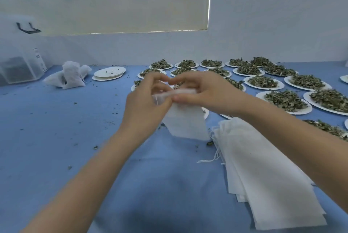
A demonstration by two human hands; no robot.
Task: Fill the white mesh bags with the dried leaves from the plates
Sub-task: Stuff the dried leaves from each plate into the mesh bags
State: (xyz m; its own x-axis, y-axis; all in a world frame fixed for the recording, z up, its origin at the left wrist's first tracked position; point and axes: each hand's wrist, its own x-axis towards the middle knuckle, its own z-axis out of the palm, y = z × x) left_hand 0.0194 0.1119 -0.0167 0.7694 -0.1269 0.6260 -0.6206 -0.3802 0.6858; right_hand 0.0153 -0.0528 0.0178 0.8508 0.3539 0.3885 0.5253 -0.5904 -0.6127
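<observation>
The left hand (146,99) and the right hand (203,91) both pinch the top edge of one white bag (185,121) and hold it up over the blue table (56,129). Plates of dried leaves (286,100) sit behind. A pile of flat bags (263,176) lies to the right.

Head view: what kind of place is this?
Probably a small hand-packing workroom for dried herbs or tea. Rows of paper plates heaped with dried leaves, a stack of empty mesh bags, and filled bags set aside on a blue-covered table.
</observation>
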